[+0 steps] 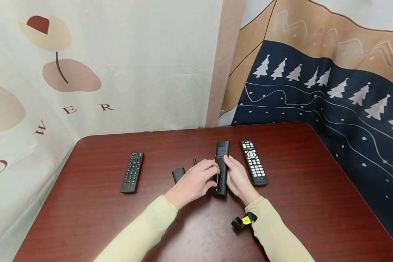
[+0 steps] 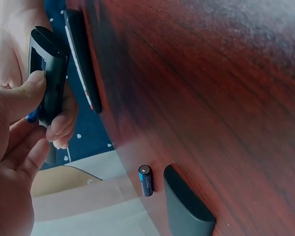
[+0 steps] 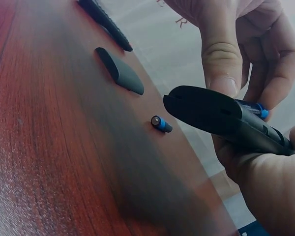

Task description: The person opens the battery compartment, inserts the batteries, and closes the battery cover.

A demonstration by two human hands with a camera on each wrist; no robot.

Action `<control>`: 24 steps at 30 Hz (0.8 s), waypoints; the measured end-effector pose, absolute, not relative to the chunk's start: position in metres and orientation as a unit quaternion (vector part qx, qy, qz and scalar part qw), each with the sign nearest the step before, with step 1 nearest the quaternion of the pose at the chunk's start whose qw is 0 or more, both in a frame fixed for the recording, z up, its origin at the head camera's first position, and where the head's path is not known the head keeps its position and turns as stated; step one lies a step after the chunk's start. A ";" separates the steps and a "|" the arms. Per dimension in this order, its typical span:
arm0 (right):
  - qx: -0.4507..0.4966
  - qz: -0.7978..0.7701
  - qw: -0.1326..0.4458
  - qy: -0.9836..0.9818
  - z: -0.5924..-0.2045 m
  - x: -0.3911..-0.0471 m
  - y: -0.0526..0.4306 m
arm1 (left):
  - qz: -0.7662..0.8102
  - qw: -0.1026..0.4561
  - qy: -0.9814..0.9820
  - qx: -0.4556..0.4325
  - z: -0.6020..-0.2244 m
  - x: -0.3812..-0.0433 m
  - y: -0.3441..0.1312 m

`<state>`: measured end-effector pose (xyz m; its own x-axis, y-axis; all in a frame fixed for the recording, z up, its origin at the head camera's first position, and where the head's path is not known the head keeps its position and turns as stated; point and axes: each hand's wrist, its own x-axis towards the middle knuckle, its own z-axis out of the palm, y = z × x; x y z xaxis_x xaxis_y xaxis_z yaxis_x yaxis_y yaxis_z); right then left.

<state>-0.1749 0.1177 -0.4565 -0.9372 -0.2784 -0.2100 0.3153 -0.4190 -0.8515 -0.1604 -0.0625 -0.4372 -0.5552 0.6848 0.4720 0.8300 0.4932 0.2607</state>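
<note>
A black remote control [image 1: 222, 150] is held over the table by my right hand [image 1: 238, 178], back side up with its battery compartment uncovered at the near end. My left hand [image 1: 194, 180] pinches a blue-ended battery [image 3: 253, 107] at that compartment, the thumb lying over the opening. Much of this battery is hidden by the remote and fingers. On the table left of the hands lie the dark battery cover [image 2: 187, 206] and a second battery [image 2: 146, 181], both partly covered by my left hand in the head view.
Another black remote [image 1: 132, 173] lies to the left, buttons up. To the right, close beside my right hand, is a remote with white buttons [image 1: 254, 162]. The dark red wooden table [image 1: 95, 218] meets patterned curtains [image 1: 150, 72] at its back and right edges.
</note>
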 end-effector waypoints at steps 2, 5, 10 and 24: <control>0.020 -0.844 0.173 0.507 -0.456 -0.174 0.118 | -0.234 0.155 -0.849 -0.448 -0.437 -0.160 -0.062; 0.027 -0.847 0.168 0.504 -0.456 -0.174 0.118 | -0.237 0.158 -0.847 -0.449 -0.438 -0.159 -0.062; 0.043 -0.850 0.163 0.498 -0.455 -0.174 0.117 | -0.232 0.164 -0.845 -0.452 -0.439 -0.159 -0.062; 0.042 -0.853 0.145 0.500 -0.459 -0.177 0.117 | -0.240 0.171 -0.830 -0.474 -0.442 -0.155 -0.063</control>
